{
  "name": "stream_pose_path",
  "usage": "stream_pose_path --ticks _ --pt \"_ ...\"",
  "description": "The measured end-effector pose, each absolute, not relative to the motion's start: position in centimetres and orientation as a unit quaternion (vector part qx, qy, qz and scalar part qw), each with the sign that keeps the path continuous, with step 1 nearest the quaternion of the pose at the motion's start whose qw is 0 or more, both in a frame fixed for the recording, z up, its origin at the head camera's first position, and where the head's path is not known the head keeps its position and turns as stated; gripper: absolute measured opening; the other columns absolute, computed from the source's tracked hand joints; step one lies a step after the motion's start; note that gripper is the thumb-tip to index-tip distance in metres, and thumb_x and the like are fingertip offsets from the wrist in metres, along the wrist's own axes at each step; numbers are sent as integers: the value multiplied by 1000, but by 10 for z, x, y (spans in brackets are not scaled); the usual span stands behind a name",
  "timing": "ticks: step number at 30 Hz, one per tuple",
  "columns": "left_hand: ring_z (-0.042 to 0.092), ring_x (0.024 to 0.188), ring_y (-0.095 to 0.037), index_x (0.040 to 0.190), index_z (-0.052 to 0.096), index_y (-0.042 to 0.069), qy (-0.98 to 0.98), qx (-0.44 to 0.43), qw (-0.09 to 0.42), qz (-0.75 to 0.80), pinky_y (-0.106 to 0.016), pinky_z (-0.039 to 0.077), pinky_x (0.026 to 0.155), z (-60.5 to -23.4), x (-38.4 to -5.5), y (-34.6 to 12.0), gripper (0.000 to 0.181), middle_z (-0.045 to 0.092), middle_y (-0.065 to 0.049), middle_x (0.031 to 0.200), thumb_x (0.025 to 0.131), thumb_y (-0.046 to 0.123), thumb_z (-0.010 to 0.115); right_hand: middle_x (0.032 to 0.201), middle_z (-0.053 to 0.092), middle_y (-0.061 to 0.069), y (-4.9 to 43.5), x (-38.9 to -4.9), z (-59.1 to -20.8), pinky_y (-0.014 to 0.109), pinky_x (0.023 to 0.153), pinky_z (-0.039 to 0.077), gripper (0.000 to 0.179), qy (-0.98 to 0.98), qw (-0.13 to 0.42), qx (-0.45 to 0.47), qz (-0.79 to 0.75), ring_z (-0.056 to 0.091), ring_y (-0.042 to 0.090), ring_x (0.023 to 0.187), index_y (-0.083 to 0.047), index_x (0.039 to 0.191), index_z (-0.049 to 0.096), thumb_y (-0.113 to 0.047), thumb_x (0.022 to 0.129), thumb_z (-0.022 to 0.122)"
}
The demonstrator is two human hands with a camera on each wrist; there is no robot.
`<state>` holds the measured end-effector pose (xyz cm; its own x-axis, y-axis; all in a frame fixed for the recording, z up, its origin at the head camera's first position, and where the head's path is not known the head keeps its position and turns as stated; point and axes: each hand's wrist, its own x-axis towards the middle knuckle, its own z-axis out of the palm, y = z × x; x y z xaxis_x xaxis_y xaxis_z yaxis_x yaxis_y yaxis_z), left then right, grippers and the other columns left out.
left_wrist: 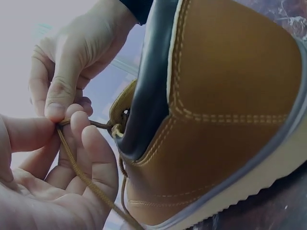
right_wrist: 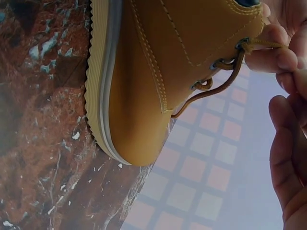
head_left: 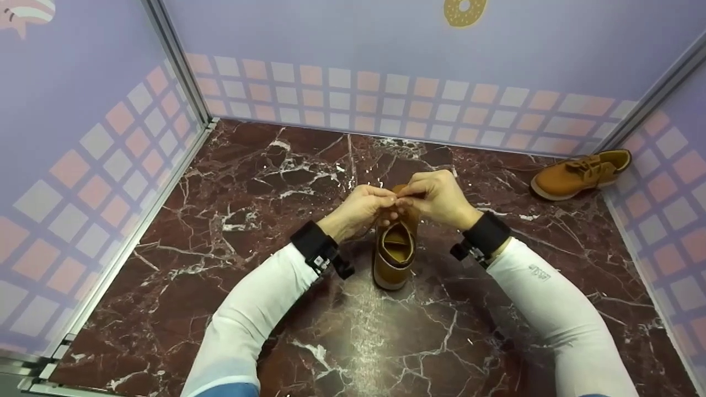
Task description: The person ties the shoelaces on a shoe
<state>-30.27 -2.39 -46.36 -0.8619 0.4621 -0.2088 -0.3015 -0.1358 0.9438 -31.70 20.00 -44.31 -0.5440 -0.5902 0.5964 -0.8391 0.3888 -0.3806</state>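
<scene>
Has a tan leather low shoe with a cream ribbed sole (head_left: 390, 274) directly in front, standing upright at the middle of a dark red, white-veined marble-look surface (head_left: 182, 325), heel to the near side and toe to the far side. Pinches a thin brown cord lace (left_wrist: 86, 180) of that shoe between thumb and fingers of the left hand (head_left: 361, 209), thumb tip pressed close, with the other fingers loosely bent. Meets it from the right with the right hand (head_left: 441, 198), likewise nipping the lace between thumb and curled fingers, tips nearly touching the left ones. Holds this meeting point above the lacing, well forward of the dark smooth collar (left_wrist: 148, 96). Leaves one strand slanting down from the pinch beside the shoe, another running to the small metal eyelets (right_wrist: 214, 65). Cannot tell from these views whether a knot is formed under the fingertips.

Wears a wide black wristband (head_left: 314, 242) on each wrist over long white sleeves (head_left: 265, 309). Shows at the far right a second tan leather shoe (head_left: 568, 177), upright beside the right wall, toe to the left. Rises at the far side into a lavender wall panel (head_left: 331, 33) with pink and white squares along its foot.
</scene>
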Motion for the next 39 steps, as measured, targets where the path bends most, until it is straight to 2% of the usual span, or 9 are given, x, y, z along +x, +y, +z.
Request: stream_pose_path --ticks 3,6,10,12,16,24,30,33,39 --pt "70 67 -8 132 74 -13 645 96 225 724 -18 58 60 -460 -306 -24 28 81 -1 84 111 2 63 82 82 8 201 -318 -440 18 58 50 11 -817 191 437 323 68 19 61 -8 98 91 -7 88 95" --pt "68 72 -6 130 77 -10 714 155 157 664 -17 55 64 -457 -311 -26 27 86 -10 97 109 2 65 83 82 8 202 -319 -439 19 58 51 10 -817 193 440 317 69 19 62 -7 98 91 -8 89 95" --pt "76 93 -13 126 84 3 831 231 47 504 -22 59 81 -453 -317 -31 27 86 -15 124 105 4 67 83 82 8 203 -319 -438 20 58 52 10 -814 188 449 317 69 19 62 -6 98 90 -7 89 95" --pt "80 104 -21 127 85 9 868 251 17 429 -29 63 91 -452 -319 -34 30 85 -13 128 103 5 67 82 82 8 203 -319 -438 20 58 51 11 -814 187 449 317 68 19 62 -6 98 90 -7 88 95" --pt "82 111 -32 130 84 10 894 275 5 354 -44 66 101 -451 -324 -34 34 84 -14 130 102 3 67 81 81 9 205 -319 -436 16 60 48 12 -818 181 440 323 66 20 61 -5 98 90 -7 88 96" --pt "77 128 -32 136 81 13 914 328 -15 238 -47 62 113 -464 -330 -23 39 81 -11 138 102 0 67 79 80 9 203 -319 -438 15 59 46 11 -812 185 440 336 64 18 60 -4 96 90 -4 87 95" --pt "75 126 -38 123 86 16 925 343 -32 161 -50 58 114 -473 -332 -20 36 79 -10 140 98 1 66 78 79 8 202 -318 -441 19 57 46 12 -810 192 441 336 63 17 59 -6 93 89 -4 84 97" --pt "74 126 -40 124 85 15 923 353 -36 149 -51 58 114 -476 -332 -21 35 77 -12 142 98 1 67 77 79 8 203 -318 -442 21 56 48 13 -808 193 439 341 63 17 59 -6 91 89 -1 82 98" --pt "72 124 -40 116 84 11 920 363 -45 142 -50 60 108 -479 -332 -23 24 76 -12 142 102 5 66 78 79 8 205 -317 -442 17 57 46 11 -812 179 436 343 62 15 60 -6 93 90 -4 86 96"
